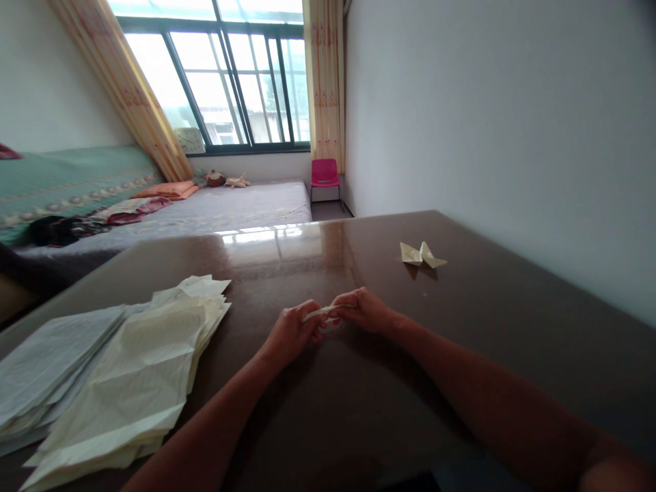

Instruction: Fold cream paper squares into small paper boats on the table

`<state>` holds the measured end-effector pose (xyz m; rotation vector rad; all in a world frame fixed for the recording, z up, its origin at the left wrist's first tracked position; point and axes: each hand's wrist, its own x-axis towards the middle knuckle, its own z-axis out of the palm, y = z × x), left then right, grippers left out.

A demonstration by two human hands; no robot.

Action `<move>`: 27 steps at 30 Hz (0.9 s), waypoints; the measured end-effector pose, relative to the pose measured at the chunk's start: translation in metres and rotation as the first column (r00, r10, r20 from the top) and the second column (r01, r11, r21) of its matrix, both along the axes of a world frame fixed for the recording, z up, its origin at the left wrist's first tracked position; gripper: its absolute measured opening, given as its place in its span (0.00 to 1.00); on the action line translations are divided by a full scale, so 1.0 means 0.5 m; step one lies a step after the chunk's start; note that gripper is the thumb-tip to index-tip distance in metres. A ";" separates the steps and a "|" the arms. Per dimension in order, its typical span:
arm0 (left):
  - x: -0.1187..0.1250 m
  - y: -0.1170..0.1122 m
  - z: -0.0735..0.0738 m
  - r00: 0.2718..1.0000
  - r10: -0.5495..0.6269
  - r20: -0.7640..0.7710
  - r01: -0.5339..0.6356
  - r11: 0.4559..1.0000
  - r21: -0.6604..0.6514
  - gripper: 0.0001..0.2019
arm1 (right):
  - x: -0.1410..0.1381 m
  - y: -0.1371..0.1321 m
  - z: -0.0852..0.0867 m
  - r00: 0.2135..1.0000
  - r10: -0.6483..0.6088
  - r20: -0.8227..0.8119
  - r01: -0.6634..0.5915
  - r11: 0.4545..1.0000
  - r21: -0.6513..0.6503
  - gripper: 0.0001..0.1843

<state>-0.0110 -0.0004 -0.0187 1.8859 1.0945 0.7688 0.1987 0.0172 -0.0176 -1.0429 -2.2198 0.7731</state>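
Note:
Both hands meet at the middle of a dark brown table. My left hand and my right hand pinch the two ends of a narrow folded strip of pale paper, held just above the tabletop. The fingers of both hands are curled closed on it. A finished folded paper figure lies on the table beyond my right hand, apart from it.
A stack of creased cream paper sheets lies at the table's left, over greyish sheets. Behind the table stand a bed, a pink chair and a window. A white wall runs along the right.

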 end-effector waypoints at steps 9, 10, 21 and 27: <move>-0.001 0.015 0.000 0.994 0.038 -0.099 -0.040 0.999 -0.026 0.20 | -0.021 -0.006 0.003 0.992 -0.034 0.122 0.026 0.997 0.072 0.22; -0.003 0.018 -0.006 0.991 0.068 -0.113 -0.068 0.998 0.004 0.21 | -0.018 -0.002 0.002 0.986 -0.069 0.154 0.053 0.993 0.104 0.21; -0.035 0.051 -0.050 0.991 0.126 -0.055 -0.122 0.990 0.070 0.22 | 0.221 0.133 -0.035 0.585 -0.807 0.084 0.763 0.582 0.282 0.14; -0.032 0.053 -0.049 0.977 0.168 -0.131 -0.149 0.979 0.141 0.20 | 0.252 0.146 -0.078 0.526 -0.850 0.001 0.814 0.504 0.288 0.31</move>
